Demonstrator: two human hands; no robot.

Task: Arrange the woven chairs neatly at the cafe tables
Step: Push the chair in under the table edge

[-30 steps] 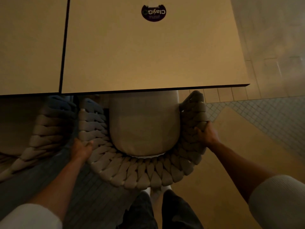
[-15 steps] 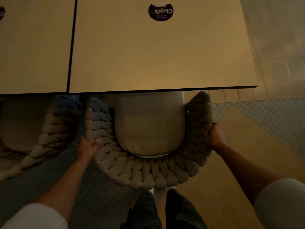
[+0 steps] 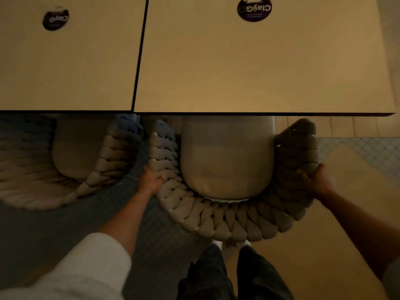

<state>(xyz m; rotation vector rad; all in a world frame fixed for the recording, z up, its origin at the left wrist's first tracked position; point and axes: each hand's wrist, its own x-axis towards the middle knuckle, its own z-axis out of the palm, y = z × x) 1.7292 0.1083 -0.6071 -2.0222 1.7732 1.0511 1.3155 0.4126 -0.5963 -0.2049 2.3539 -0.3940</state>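
The woven chair [image 3: 227, 226] stands right in front of the person, its curved back bowing toward them and its two arms reaching forward to the near edge of the right table [image 3: 249, 61]. The front of its pale seat cushion [image 3: 227, 159] is hidden under that edge, and the rest of the cushion lies in the open between the arms. The left hand [image 3: 150, 180] grips the chair where the left arm bends into the back. Its thumb lies over the top of the thick plaited strands and the palm sits against the outer side, while the other fingers are hidden behind the weave. The right hand [image 3: 318, 180] holds the outer edge of the right arm at about the same level, fingers curled round the bulky strands. So the chair sits between the two hands, with the cushion midway between them and the deepest part of the back nearer to the person than either grip. Below the back, the person's dark trouser legs [image 3: 205, 276] stand close to the chair, and a light sleeve [image 3: 86, 263] covers the left forearm. A second woven chair [image 3: 104, 165] stands just beside the first on the left, pushed in at the left table [image 3: 75, 61], and only a narrow gap separates the neighbouring arms. The two tables meet along a thin dark seam, and each top carries a round dark sticker [image 3: 254, 9] near its far edge. The floor [image 3: 151, 245] under the left arm is small grey tiles.
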